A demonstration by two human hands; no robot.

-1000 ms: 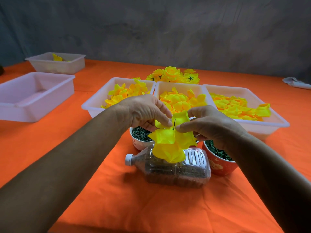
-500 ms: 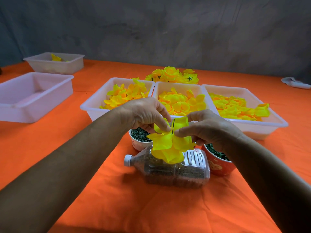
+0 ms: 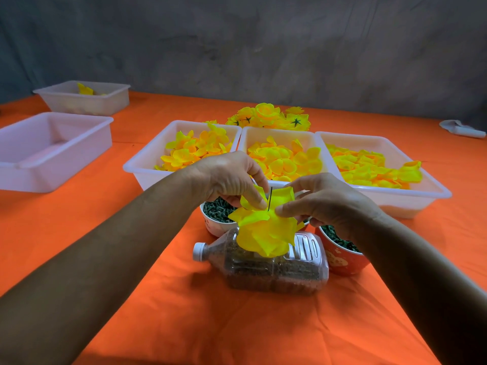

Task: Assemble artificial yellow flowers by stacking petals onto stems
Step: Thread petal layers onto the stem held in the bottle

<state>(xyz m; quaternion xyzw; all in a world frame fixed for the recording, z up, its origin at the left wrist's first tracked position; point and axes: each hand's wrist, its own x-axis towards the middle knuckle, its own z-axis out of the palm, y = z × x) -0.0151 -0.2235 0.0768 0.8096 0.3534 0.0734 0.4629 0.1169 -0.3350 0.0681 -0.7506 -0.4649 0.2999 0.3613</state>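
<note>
A half-built yellow flower (image 3: pixel 263 230) is held above a clear plastic bottle (image 3: pixel 274 267) that lies on its side on the orange tabletop (image 3: pixel 158 312). A thin dark stem (image 3: pixel 270 198) stands up through the middle of the stacked petals. The topmost petal (image 3: pixel 282 196) is pinched on either side of the stem: the grip of the left hand (image 3: pixel 229 177) is closed on its left edge with thumb and forefinger, and that of the right hand (image 3: pixel 326 201) on its right edge in the same way. Behind the hands, three white trays of loose yellow petals are set side by side: a left tray (image 3: pixel 142 167), a middle tray (image 3: pixel 276 131) and a right tray (image 3: pixel 432 185). Finished flowers (image 3: pixel 268 117) are heaped beyond them. A white bowl (image 3: pixel 216 225) and a red bowl (image 3: pixel 342 262) of dark green pieces are placed just beside the bottle. Two more white tubs (image 3: pixel 52 154) are seen well apart on the left.
</note>
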